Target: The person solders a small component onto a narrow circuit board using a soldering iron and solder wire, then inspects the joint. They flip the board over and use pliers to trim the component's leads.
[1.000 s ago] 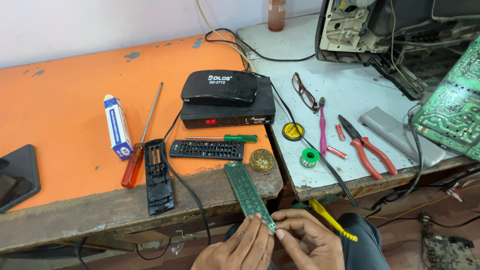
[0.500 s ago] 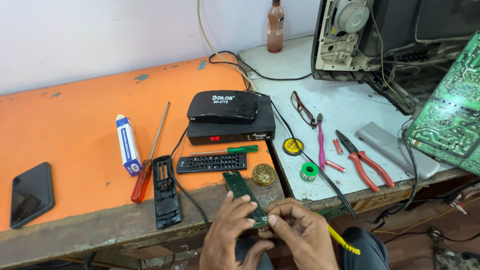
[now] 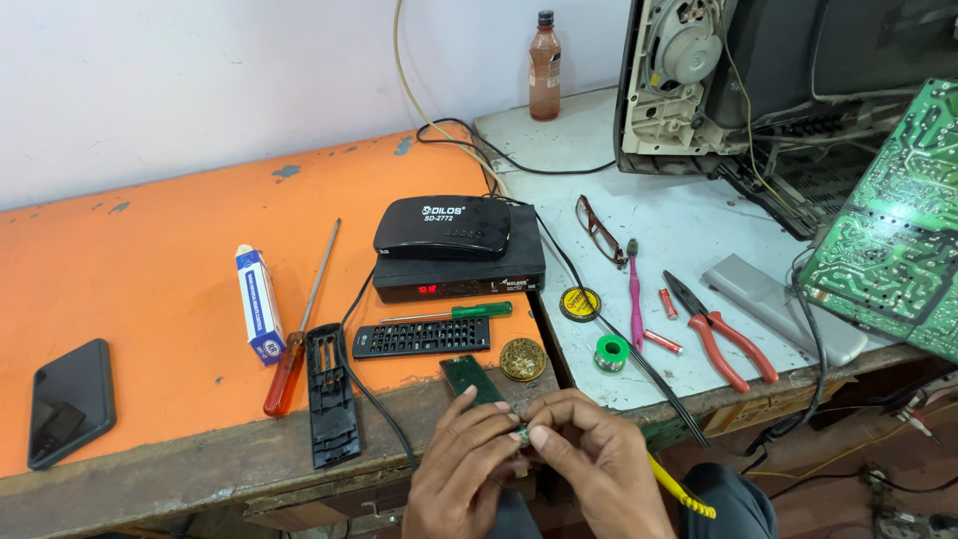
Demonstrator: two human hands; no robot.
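Both hands are meeting just off the table's front edge, the left hand (image 3: 461, 477) and right hand (image 3: 589, 469) pinching the near end of a narrow green circuit board (image 3: 469, 379), whose far end is resting on the orange table (image 3: 150, 250). The remote's parts are lying separated: keypad (image 3: 421, 337) and black back shell (image 3: 329, 394) beside it, so reassembly is seemingly still waiting. A brass solder tin (image 3: 523, 359) and black cable (image 3: 374, 399) are crowding the board.

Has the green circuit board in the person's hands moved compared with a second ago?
Yes. The green circuit board has slid toward the person; less of it overlaps the bench edge now.
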